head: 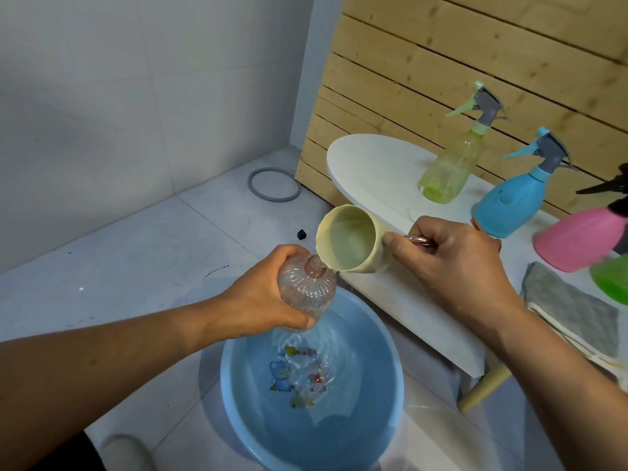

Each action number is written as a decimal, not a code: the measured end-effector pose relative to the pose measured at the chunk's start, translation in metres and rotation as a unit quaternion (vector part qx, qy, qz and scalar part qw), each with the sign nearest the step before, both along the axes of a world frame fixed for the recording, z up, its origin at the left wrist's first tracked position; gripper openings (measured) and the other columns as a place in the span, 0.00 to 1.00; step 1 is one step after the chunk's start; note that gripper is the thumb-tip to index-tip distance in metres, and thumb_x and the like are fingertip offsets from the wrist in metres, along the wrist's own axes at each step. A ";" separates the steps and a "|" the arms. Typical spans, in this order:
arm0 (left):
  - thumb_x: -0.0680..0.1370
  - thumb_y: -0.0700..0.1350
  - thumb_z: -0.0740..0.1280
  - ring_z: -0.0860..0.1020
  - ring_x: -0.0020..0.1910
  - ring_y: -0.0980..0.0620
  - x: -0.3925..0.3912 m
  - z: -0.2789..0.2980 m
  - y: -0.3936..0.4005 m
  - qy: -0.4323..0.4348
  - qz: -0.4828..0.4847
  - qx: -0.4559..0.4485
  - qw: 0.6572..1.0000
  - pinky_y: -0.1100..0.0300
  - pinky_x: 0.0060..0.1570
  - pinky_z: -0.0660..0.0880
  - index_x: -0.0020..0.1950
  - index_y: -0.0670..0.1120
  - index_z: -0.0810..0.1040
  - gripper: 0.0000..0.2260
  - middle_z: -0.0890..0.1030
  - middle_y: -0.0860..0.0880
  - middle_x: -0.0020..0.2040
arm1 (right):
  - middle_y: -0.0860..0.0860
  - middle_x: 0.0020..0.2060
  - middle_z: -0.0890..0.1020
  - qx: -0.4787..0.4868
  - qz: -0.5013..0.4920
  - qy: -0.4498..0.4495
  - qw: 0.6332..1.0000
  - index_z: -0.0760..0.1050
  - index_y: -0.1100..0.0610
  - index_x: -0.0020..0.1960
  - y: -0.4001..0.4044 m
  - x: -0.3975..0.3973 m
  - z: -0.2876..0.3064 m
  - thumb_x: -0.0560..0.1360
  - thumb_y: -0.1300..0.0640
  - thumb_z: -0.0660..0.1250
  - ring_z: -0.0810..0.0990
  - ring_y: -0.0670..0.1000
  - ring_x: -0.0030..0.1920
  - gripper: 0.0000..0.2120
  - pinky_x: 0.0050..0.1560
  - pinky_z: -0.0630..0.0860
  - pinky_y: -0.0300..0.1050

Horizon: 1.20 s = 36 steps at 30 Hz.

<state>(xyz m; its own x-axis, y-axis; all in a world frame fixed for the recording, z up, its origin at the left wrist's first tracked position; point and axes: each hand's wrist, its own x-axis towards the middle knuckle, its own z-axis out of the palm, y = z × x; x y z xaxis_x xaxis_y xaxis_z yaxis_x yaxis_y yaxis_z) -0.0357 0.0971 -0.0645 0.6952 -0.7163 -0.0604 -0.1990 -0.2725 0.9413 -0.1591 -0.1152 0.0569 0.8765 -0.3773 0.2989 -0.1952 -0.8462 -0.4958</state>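
Left hand (261, 300) fingers grasping clear bottle (306, 287) over basin (390, 368); right hand (455, 263) fingers grasping tilted cup (350, 243)

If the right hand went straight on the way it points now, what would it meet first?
Probably the clear bottle: the right hand points left, and the cream cup it grips has its rim at the bottle's neck. Depth is uncertain.
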 end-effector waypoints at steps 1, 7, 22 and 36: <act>0.62 0.43 0.86 0.79 0.56 0.63 0.000 0.000 0.000 -0.001 -0.001 0.000 1.000 0.68 0.48 0.79 0.69 0.62 0.67 0.43 0.78 0.59 0.60 | 0.43 0.24 0.72 -0.003 0.000 -0.002 1.000 0.69 0.52 0.30 0.000 0.000 0.000 0.75 0.41 0.69 0.68 0.47 0.29 0.21 0.31 0.64 0.46; 0.63 0.43 0.86 0.79 0.55 0.63 0.000 -0.001 0.000 -0.002 0.002 0.000 1.000 0.68 0.49 0.79 0.69 0.62 0.67 0.42 0.78 0.59 0.60 | 0.48 0.23 0.70 -0.019 0.005 -0.010 1.000 0.70 0.54 0.31 -0.001 -0.001 -0.001 0.75 0.41 0.69 0.67 0.49 0.29 0.22 0.31 0.65 0.47; 0.62 0.43 0.86 0.80 0.57 0.61 0.000 -0.002 0.000 -0.002 0.004 0.002 1.000 0.70 0.48 0.78 0.70 0.61 0.67 0.43 0.79 0.59 0.60 | 0.49 0.24 0.72 -0.050 0.012 -0.025 0.998 0.72 0.56 0.33 0.000 -0.001 -0.003 0.75 0.41 0.69 0.70 0.50 0.30 0.21 0.30 0.63 0.46; 0.62 0.43 0.86 0.79 0.56 0.64 -0.001 -0.002 0.000 -0.003 0.006 0.000 1.000 0.69 0.49 0.79 0.69 0.61 0.68 0.43 0.79 0.60 0.60 | 0.46 0.25 0.71 -0.068 0.017 -0.029 0.997 0.67 0.49 0.30 0.004 -0.003 -0.001 0.75 0.41 0.68 0.69 0.47 0.29 0.20 0.30 0.63 0.46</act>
